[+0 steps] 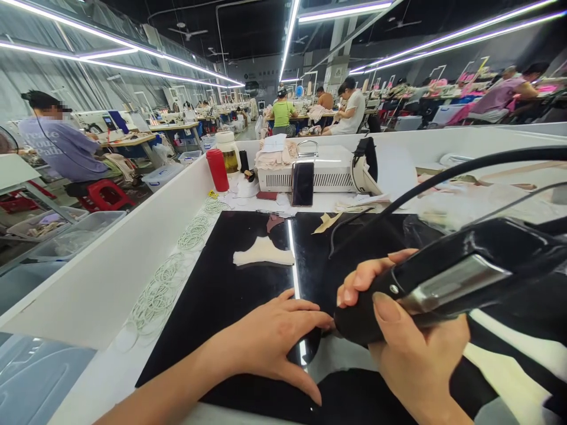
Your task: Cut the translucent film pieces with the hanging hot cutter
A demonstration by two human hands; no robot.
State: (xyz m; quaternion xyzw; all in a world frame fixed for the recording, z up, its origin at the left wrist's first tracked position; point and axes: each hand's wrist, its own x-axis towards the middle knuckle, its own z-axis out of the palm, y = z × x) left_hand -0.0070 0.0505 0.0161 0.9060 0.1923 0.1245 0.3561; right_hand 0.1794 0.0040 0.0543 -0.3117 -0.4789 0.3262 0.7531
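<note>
My right hand (416, 348) is wrapped round a black corded hand tool (469, 265) with a shiny metal plate on its side. Its rounded end points left, low over the glossy black board (212, 307); its exact kind I cannot make out. My left hand (283, 330) lies palm down just left of that end, fingers spread, fingertips close to the tool. What lies under its fingertips is partly hidden. Farther back on the board rests a cream cut piece (263, 252), apart from both hands. More cream pieces (505, 378) lie at the lower right, partly behind my right hand.
Loops of pale green cord (155, 301) run along the board's left side. Behind the board stand a phone (303, 184), a white vented box (328, 171), a red cup (217, 170) and a jar (227, 152). A thick black cable (443, 171) arches at right. Several people sit at sewing tables beyond.
</note>
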